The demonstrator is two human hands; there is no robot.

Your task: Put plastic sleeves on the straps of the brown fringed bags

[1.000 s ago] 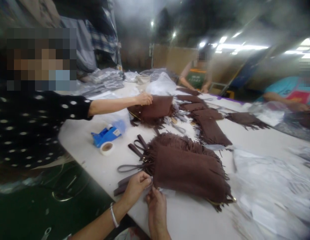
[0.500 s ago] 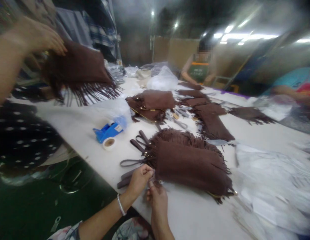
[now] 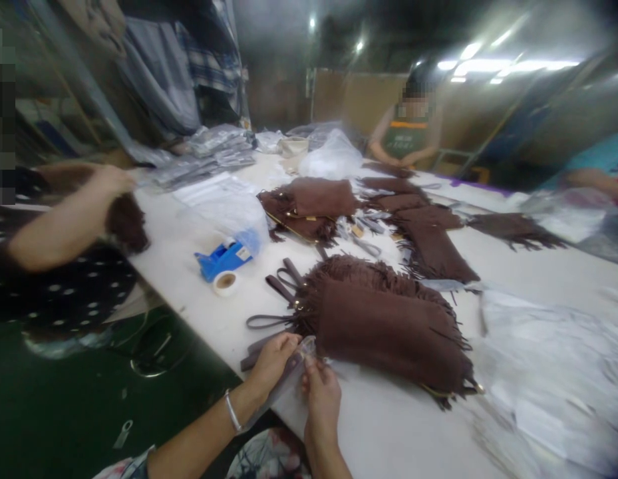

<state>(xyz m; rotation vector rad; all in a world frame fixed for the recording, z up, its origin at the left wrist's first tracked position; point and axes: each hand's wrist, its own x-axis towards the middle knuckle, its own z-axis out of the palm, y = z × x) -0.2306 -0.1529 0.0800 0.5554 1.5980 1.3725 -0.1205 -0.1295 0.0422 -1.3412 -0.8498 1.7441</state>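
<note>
My left hand [image 3: 273,361] and my right hand [image 3: 321,388] meet at the near edge of the white table [image 3: 388,432]. Both pinch a narrow clear plastic sleeve [image 3: 289,376] with a brown strap inside it. Just beyond my fingers lies a stack of brown fringed suede bags [image 3: 388,326], with more brown straps [image 3: 276,293] sticking out to its left. My left wrist wears a silver bangle [image 3: 231,412].
A blue tape dispenser [image 3: 223,258] and a tape roll [image 3: 225,283] sit left of the bags. More brown bags [image 3: 313,203] lie further back. Clear plastic bags [image 3: 548,372] pile at the right. A person in a dotted top [image 3: 64,279] holds a brown bag at the left; other people work at the far side.
The plastic sleeve has slid further over the strap between my hands. The person at the left has lowered the brown bag from head height down to their lap.
</note>
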